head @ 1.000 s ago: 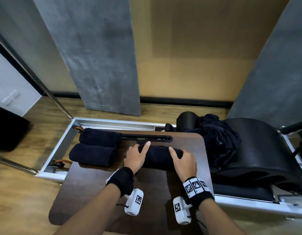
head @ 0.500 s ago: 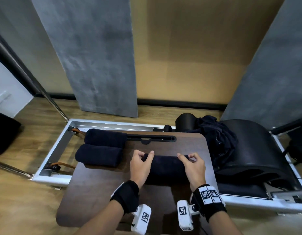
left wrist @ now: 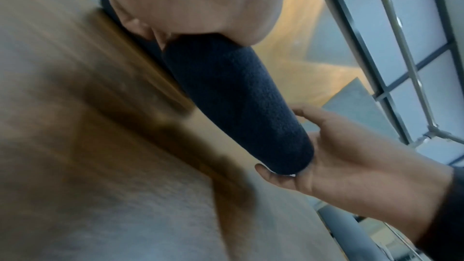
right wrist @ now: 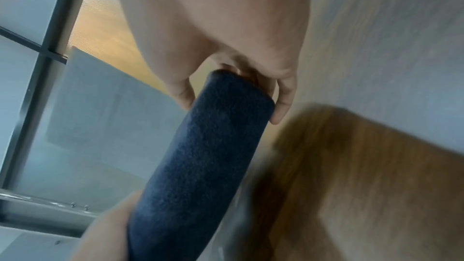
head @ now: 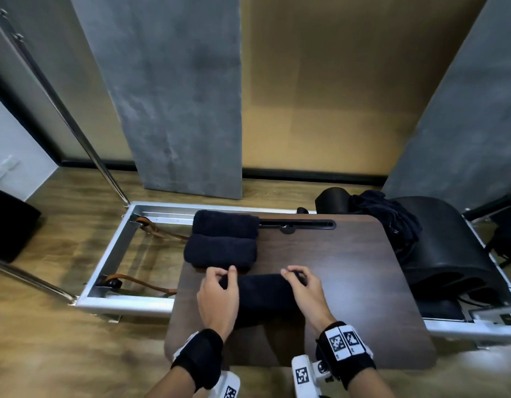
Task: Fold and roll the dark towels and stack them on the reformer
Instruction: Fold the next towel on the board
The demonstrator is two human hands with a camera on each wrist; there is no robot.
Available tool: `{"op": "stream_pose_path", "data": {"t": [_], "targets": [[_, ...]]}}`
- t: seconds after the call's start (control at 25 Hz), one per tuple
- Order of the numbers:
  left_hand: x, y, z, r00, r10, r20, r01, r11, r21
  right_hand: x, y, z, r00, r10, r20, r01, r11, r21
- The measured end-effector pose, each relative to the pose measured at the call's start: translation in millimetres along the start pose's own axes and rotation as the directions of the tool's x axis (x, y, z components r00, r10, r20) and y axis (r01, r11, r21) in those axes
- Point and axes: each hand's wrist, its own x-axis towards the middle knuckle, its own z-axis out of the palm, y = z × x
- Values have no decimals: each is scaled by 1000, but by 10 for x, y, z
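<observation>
A dark rolled towel (head: 262,294) hangs just above the brown board (head: 349,268), held at both ends. My left hand (head: 228,278) grips its left end and my right hand (head: 294,277) grips its right end, fingers curled over the top. The left wrist view shows the roll (left wrist: 238,106) with the right hand (left wrist: 339,156) cupping its far end. In the right wrist view the roll (right wrist: 200,156) runs from my right hand's fingers (right wrist: 281,106) down to the left hand. Two finished rolls (head: 225,224) (head: 221,251) lie side by side just beyond, at the board's far left corner.
A heap of loose dark towels (head: 392,222) lies against a black arc barrel (head: 449,245) on the right. The reformer's silver frame (head: 116,254) with brown straps (head: 139,281) lies open at left. A steel pole (head: 76,119) slants up from its corner.
My hands went from lying flat on the roll to curling round its ends. The roll has come off the board and moved left, close to the two finished rolls.
</observation>
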Motion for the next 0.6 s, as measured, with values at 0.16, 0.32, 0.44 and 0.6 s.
{"op": "stream_pose_path", "data": {"t": [0.16, 0.32, 0.44, 0.6], "targets": [[343, -282, -426, 993, -115, 7, 115, 993, 31, -205, 62, 568, 993, -1, 115, 6, 999, -45], [602, -312, -559, 981, -185, 63, 190, 978, -86, -284, 96, 932, 994, -91, -59, 87, 995, -58], [609, -366, -619, 979, -157, 127, 181, 961, -207, -308, 111, 1048, 973, -122, -196, 118, 992, -33], [515, -473, -745, 978, -108, 181, 157, 947, -280, -333, 160, 1159, 951, -170, -257, 140, 981, -131]]}}
